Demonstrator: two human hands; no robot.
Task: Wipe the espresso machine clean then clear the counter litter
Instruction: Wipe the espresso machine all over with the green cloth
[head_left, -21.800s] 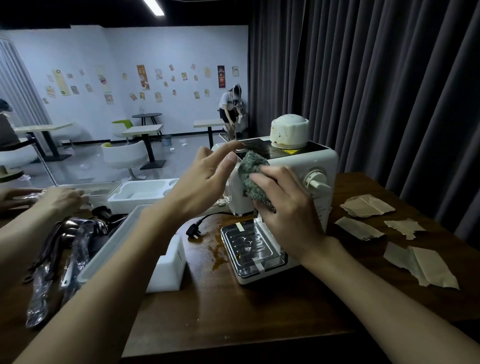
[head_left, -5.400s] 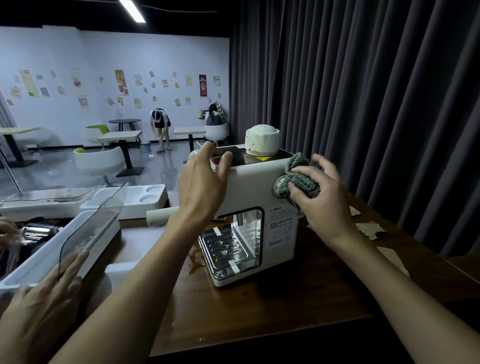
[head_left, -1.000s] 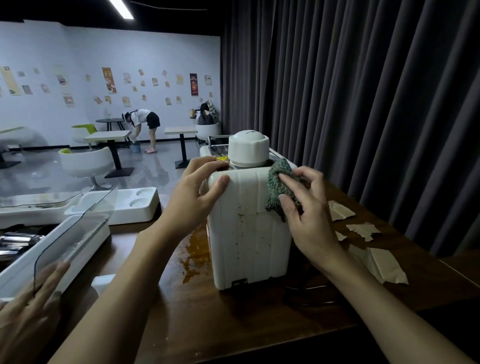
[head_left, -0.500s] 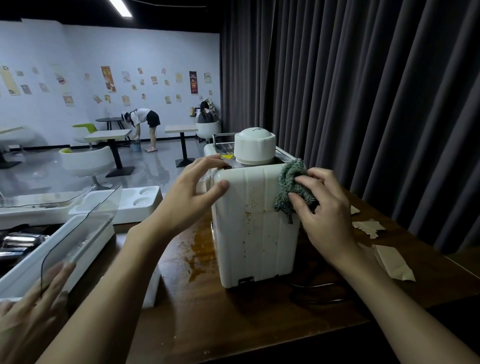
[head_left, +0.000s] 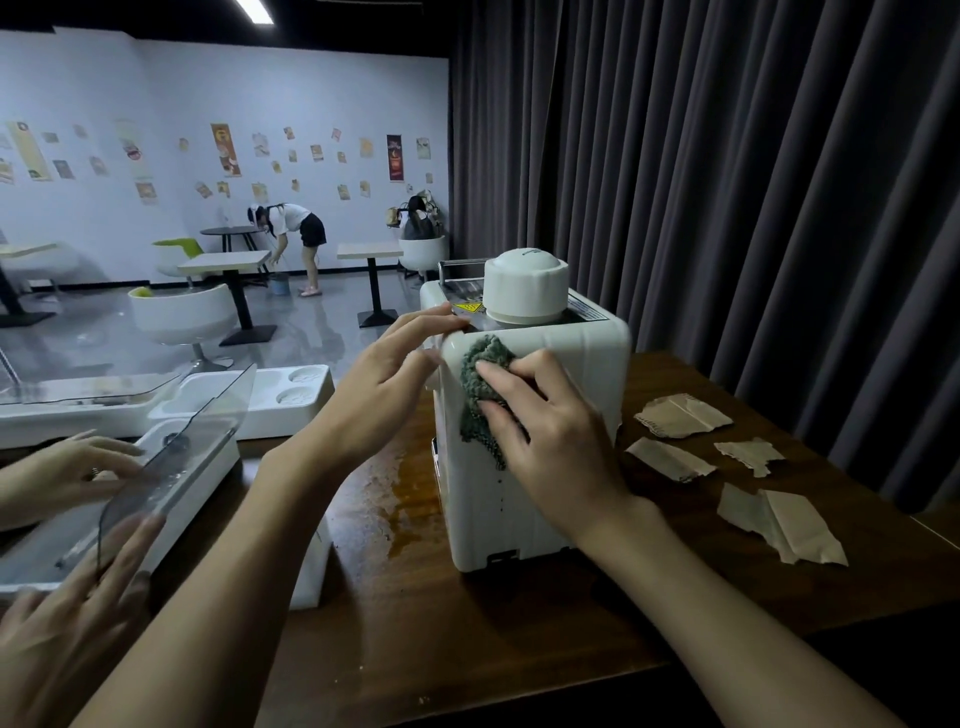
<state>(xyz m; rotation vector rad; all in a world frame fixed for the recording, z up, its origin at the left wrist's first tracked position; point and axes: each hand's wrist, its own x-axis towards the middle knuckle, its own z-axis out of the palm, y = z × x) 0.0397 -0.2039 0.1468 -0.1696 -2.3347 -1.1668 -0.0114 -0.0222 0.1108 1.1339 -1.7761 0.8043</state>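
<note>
Two hands work the espresso machine on the bench — left hand spread on its top edge, right hand pressing a green cloth against its back; torn paper scraps lie beside.

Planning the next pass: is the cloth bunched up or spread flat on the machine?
Bunched. The cloth is a crumpled wad pressed under the right hand against the machine.
</note>
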